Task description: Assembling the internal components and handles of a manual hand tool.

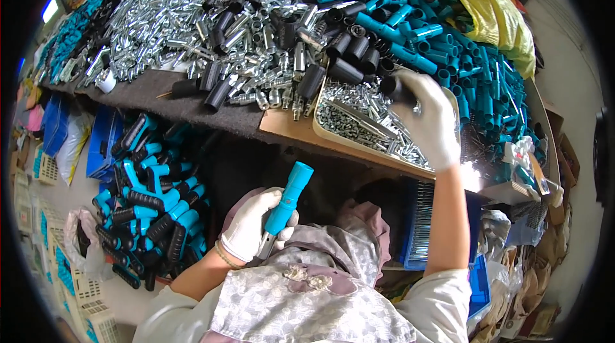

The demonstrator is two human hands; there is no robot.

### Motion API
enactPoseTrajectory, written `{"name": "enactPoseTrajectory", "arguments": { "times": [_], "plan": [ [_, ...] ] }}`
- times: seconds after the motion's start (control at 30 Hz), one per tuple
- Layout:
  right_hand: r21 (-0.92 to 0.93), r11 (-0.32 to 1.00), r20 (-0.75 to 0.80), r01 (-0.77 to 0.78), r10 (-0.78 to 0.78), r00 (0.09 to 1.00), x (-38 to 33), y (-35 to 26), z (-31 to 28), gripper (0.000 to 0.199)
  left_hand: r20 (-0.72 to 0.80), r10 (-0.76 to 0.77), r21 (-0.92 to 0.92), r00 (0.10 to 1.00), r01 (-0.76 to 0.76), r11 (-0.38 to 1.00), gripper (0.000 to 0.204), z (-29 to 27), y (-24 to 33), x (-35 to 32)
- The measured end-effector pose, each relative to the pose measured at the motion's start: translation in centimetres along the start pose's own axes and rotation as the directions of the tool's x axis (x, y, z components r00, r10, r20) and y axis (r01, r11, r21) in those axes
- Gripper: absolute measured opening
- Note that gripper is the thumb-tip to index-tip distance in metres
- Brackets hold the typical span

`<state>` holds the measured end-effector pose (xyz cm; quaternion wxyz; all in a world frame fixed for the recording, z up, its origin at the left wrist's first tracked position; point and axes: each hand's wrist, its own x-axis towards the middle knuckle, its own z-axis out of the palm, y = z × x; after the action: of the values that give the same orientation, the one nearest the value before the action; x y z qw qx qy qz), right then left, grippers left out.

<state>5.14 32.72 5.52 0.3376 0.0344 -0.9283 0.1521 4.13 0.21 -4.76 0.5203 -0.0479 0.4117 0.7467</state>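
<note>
My left hand [255, 226], in a white glove, is closed round a teal plastic tube [289, 197] above my lap. The tube is tilted, its wider end up and to the right, and a metal piece shows at its lower end. Over the shallow parts tray [318, 126] is my right hand [428, 118], also gloved. Its fingers are curled round a short black sleeve [395, 90], partly hidden by them. Small metal pins and springs [359, 118] fill the tray below.
Heaped on the bench are metal shafts [150, 25], black sleeves [221, 90] and teal tubes [442, 54]. A yellow sack [493, 9] lies at the far right. Teal-and-black handles [160, 202] are piled low at left. A blue bin [410, 240] of metal rods stands below my right forearm.
</note>
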Motion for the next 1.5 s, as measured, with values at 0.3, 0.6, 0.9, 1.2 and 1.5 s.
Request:
{"name": "enactPoseTrajectory", "arguments": {
  "times": [0.3,0.6,0.9,1.2,1.5],
  "plan": [
    [0.511,0.652,0.42,-0.56,0.379,0.824,-8.3,-6.7,1.8,0.047,0.172,0.09,0.195,0.981,-0.124,0.973,0.051,2.0,1.5,-0.2],
    [0.729,0.432,0.454,-0.531,0.276,0.847,-8.4,-6.1,2.9,0.043,0.218,-0.056,0.243,0.974,0.002,0.97,0.062,2.2,1.1,-0.6],
    [0.652,0.703,0.299,-0.283,0.103,0.948,-10.3,-9.3,4.7,0.06,0.221,0.025,0.284,0.975,-0.089,0.955,0.051,2.3,1.1,0.5],
    [0.46,0.887,0.188,0.042,-0.144,0.972,-5.0,-5.8,0.6,0.016,0.448,0.427,0.827,0.786,-0.545,0.135,0.054,3.6,1.2,0.5],
    [-0.525,0.723,0.177,-0.45,0.61,0.773,5.1,10.6,0.4,0.031,0.421,0.398,0.819,0.815,-0.53,0.219,0.055,3.4,-0.6,0.9]
  ]
}}
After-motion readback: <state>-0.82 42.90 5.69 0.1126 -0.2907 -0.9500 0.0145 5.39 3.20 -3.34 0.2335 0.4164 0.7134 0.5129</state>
